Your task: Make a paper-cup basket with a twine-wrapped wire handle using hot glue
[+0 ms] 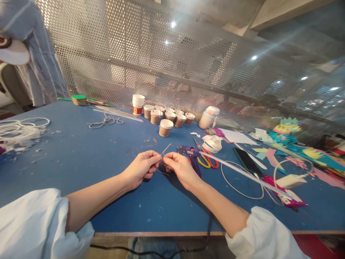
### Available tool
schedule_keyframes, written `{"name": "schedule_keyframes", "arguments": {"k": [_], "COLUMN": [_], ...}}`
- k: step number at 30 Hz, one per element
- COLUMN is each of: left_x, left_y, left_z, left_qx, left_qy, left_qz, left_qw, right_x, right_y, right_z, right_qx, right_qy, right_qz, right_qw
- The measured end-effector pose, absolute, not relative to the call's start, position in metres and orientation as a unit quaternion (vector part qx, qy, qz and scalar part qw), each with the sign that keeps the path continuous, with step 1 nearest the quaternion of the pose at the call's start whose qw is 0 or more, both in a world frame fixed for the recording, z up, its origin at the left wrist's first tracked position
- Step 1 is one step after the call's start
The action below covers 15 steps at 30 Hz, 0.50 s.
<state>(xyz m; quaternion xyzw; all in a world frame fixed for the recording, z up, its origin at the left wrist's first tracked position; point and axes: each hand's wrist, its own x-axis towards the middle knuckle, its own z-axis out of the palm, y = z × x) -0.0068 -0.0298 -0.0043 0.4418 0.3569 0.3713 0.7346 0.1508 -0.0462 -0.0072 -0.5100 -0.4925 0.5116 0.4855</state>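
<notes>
Between my two hands, above the blue table (118, 205), is a short piece of thin twine (166, 148). My left hand (144, 164) pinches it between thumb and forefinger. From the other side my right hand (181, 168) pinches the same twine, its fingertips almost touching the left ones. One end sticks up to the right, and a loose bit hangs below the fingers. Just beyond my right hand lies a purple glue gun (192, 153) with a long clear glue stick (242, 172) in it. Ahead stands a small twine-wrapped paper cup (166, 128).
Several wrapped cups (156, 117) and a stack of paper cups (138, 104) stand at the back, near a jar (208, 118). Scissors (207, 158), a phone (248, 161) and coloured paper (272, 158) lie right. White cord (24, 126) is coiled left. A person (40, 50) stands back left.
</notes>
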Motion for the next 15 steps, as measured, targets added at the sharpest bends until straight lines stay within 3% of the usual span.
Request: {"name": "schedule_keyframes", "arguments": {"k": [15], "left_x": [-0.0082], "left_y": [-0.0322], "left_z": [0.0032], "left_qx": [0.427], "left_qy": [0.376], "left_qz": [0.365], "left_qw": [0.737], "right_x": [0.151], "right_y": [-0.0471], "right_z": [-0.0056], "right_qx": [-0.514], "right_qy": [-0.503], "right_qz": [0.503], "right_qw": [0.479]}}
